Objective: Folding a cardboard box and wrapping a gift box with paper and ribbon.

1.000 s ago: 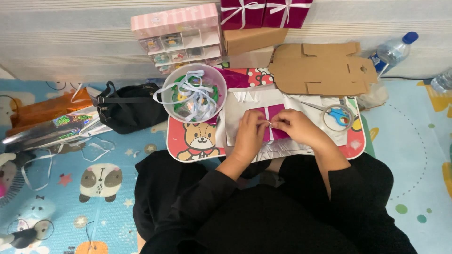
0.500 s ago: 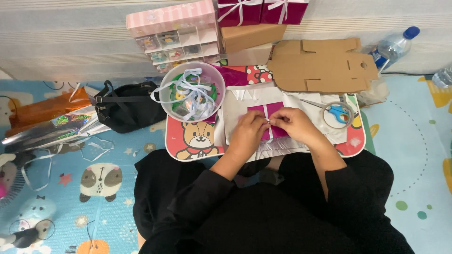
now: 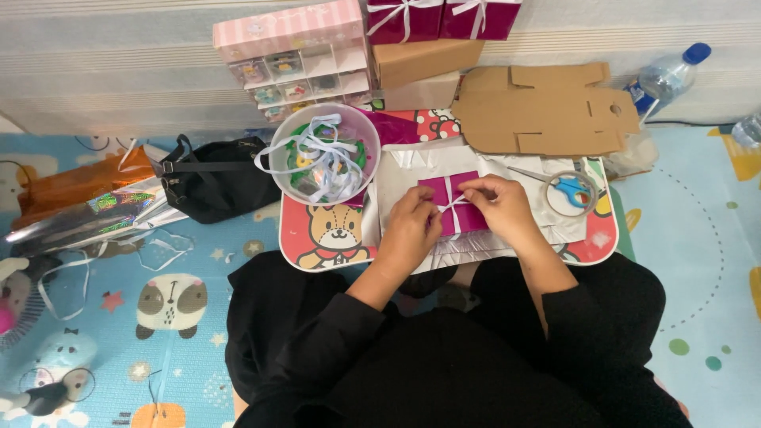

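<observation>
Floor: a pale blue play mat with cartoon animals and stars is covering the floor
Wall: a grey-white ribbed panel is running along the far edge
Furniture: a low lap table with a bear print is standing on the mat
Light: even, soft light is falling, casting faint shadows

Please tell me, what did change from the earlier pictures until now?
Almost nothing. The left hand and right hand keep pinching the white ribbon over the small magenta box, with only slight finger shifts. The bowl of ribbons, scissors and flat cardboard stayed in place.
</observation>
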